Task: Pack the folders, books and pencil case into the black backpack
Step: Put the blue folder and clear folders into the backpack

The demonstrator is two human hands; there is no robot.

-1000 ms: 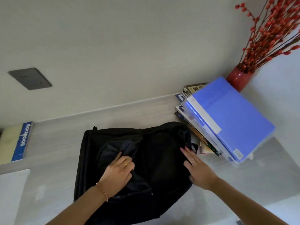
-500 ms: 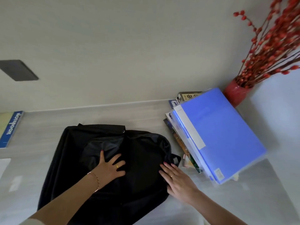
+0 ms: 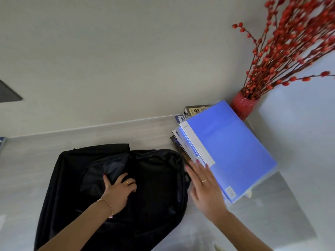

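1. While left hand [image 3: 118, 193] keeps gripping backpack [image 3: 116, 194] fabric, right hand [image 3: 204, 187] has left the bag; fingers straight, touching folder [image 3: 228, 147] stack edge, holding nothing.
2. Folders, books [image 3: 196, 111] unpacked on worktop [image 3: 36, 160]; pickup likely next.

Black backpack [image 3: 154, 187]: matt woven cloth, soft and creased. Blue folder [image 3: 230, 147] on top of the stack: smooth plastic, slight sheen, semi-clear at its near edge. Books [image 3: 194, 111] beneath: glossy printed paper covers. Red vase [image 3: 242, 105] far right: smooth, looks glazed. Tabletop [image 3: 272, 205]: pale grey, smooth, faintly reflective. Wall [image 3: 126, 60]: matt, plain.
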